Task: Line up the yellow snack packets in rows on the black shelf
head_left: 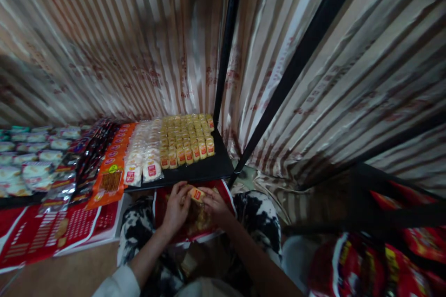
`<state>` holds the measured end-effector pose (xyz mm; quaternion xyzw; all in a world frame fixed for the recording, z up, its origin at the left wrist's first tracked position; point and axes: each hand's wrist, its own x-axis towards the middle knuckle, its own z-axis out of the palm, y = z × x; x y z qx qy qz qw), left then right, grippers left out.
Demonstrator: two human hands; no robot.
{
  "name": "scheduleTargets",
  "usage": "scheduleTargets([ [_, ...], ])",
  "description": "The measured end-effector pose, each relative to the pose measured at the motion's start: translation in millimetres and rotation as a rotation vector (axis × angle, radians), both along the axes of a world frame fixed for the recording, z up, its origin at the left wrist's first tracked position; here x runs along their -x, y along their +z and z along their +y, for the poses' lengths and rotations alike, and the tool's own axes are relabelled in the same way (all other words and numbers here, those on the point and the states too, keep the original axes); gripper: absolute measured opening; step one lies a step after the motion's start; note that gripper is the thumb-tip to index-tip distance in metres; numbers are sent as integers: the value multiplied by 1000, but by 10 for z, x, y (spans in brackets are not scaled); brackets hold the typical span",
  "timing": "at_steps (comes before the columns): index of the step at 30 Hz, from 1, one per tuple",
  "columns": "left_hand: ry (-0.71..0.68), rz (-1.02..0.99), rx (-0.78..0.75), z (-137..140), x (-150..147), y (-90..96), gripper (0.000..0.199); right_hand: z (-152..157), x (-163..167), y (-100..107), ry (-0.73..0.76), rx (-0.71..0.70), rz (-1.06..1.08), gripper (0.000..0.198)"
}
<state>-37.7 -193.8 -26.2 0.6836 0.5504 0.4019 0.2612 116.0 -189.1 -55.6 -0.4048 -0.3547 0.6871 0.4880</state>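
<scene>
A small yellow snack packet with a red label (197, 194) is pinched between my two hands, above an opened red box (228, 190) in front of my knees. My left hand (178, 205) has its fingers curled at the packet's left end. On its right end, my right hand (216, 205) grips with thumb and fingers. More yellowish packets (200, 222) lie inside the box, dim and partly hidden by my hands. Just beyond, rows of matching yellow packets (188, 139) stand lined up on a black shelf (219, 153).
Left of the rows lie white packets (152, 169), orange snack bags (110, 174), dark bags (92, 158) and white-green packets (36, 174). A red printed box (52, 232) sits below the shelf. Black posts (278, 88) rise before the striped sheeting (139, 46). Red bags (369, 264) are at lower right.
</scene>
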Motion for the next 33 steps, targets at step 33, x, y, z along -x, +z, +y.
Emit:
scheduleTargets([
  [33,-169,10,-11,2504,-1155,998,35,1990,-584,636,-754,-409,-753,40],
])
